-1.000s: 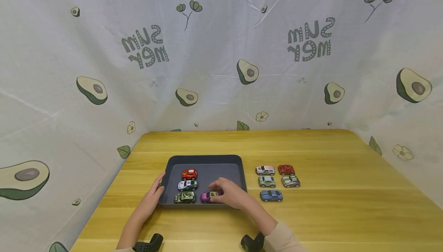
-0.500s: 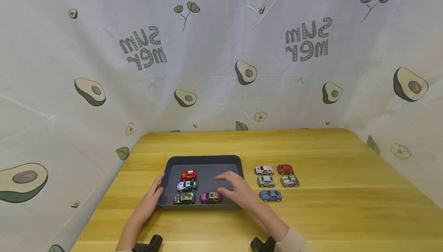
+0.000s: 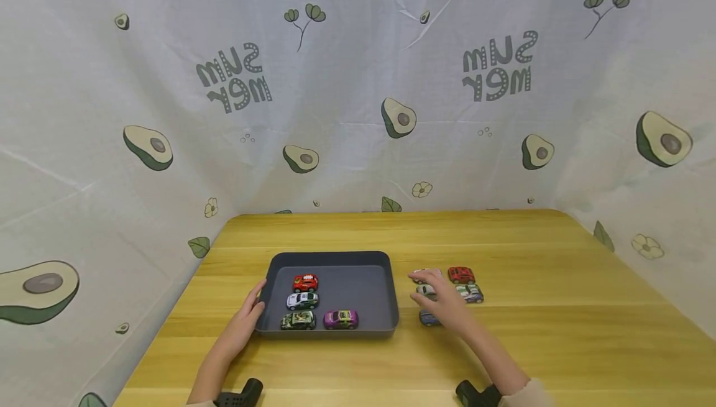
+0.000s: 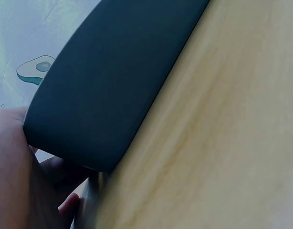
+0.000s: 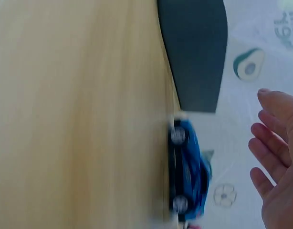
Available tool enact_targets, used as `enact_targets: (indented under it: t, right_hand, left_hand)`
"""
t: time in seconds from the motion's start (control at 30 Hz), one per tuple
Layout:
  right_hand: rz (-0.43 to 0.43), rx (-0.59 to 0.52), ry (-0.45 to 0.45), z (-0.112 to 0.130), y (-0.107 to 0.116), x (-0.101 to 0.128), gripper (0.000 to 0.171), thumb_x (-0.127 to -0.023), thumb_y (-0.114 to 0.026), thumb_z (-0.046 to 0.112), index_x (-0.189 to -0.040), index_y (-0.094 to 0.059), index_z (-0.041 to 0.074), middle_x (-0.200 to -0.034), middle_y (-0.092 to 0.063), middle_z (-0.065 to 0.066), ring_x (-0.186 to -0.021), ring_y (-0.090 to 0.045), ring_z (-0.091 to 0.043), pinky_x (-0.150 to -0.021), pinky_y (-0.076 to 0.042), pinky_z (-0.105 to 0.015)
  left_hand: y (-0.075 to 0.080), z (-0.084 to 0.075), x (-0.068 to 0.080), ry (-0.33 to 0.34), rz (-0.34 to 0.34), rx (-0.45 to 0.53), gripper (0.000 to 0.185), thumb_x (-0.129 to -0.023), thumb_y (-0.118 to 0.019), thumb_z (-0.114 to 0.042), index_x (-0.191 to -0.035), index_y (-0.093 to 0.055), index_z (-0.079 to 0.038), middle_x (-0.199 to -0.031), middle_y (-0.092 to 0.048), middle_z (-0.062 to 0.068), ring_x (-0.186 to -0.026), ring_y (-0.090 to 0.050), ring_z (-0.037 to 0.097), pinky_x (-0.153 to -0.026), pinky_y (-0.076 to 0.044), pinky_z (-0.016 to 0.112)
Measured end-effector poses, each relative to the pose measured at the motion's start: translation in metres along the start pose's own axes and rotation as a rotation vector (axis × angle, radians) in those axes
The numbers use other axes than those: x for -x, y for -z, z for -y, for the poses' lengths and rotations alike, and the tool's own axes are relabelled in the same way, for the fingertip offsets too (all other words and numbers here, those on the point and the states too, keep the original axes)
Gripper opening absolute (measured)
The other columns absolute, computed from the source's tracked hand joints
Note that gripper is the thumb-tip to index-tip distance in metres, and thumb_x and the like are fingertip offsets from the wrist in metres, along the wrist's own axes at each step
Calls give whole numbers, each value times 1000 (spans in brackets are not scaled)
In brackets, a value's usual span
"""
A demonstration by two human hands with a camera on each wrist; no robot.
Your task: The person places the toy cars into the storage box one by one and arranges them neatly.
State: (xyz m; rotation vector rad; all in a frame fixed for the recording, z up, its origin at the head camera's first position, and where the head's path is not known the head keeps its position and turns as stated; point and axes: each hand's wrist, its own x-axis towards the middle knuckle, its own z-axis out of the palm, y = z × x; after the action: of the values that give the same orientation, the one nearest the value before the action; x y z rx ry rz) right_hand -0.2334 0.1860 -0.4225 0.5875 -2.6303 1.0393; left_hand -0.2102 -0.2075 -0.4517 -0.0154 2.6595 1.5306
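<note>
My left hand point(image 3: 242, 319) grips the left side of a dark grey tray point(image 3: 386, 327), its thumb near the front corner. In the left wrist view, the tray wall point(image 4: 103, 81) rises beside the hand. Within the tray are a red toy car point(image 3: 305, 283), a white-and-green one point(image 3: 302, 300), a camouflage one point(image 3: 298, 320) and a purple one point(image 3: 340, 319). My right hand point(image 3: 447, 307), fingers apart and holding nothing, hovers over the cars right of the tray. It partly covers a blue toy car point(image 3: 428, 318), a pale green one point(image 3: 425, 289) and a pinkish-white one point(image 3: 427, 271).
A red toy car point(image 3: 461, 274) and a white-and-green patterned one point(image 3: 470, 293) stand just beyond the right hand. The wooden table point(image 3: 537, 307) runs back to a white cloth point(image 3: 347, 84) printed with avocados. Black wrist mounts show at the front.
My right hand has let go of the purple toy car in the tray and moved right, over the loose cars. The left hand stays at the tray.
</note>
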Motion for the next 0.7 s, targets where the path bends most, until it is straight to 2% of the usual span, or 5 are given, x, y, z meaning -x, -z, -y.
enact_targets:
  t: [0.2, 0.47, 0.7]
  right_hand:
    - [-51, 54, -47, -27, 24, 8, 38, -82, -65, 11, -118, -57, 0, -116, -57, -18, -108, -53, -37, -88, -44, -53]
    - [-25, 107, -117, -59, 46, 20, 43, -81, -65, 13, -119, -54, -3, -121, -53, -24, -115, -45, -45, -94, -36, -60]
    - [-19, 148, -100, -78, 53, 32, 48, -76, -69, 13, -117, -54, -7, -115, -53, -29, -108, -48, -47, -91, -37, -61]
  left_hand:
    - [0, 0, 1, -6, -5, 7, 50, -98, -30, -24, -146, -15, -21, -152, -10, 20, -137, -11, 43, -109, -14, 60]
    - [-1, 0, 2, 0, 0, 15, 50, -98, -29, -25, -146, -14, -21, -152, -9, 19, -137, -11, 43, -108, -13, 60]
    - [0, 0, 2, -16, 5, 13, 50, -98, -29, -25, -146, -14, -22, -152, -9, 20, -138, -11, 42, -108, -15, 59]
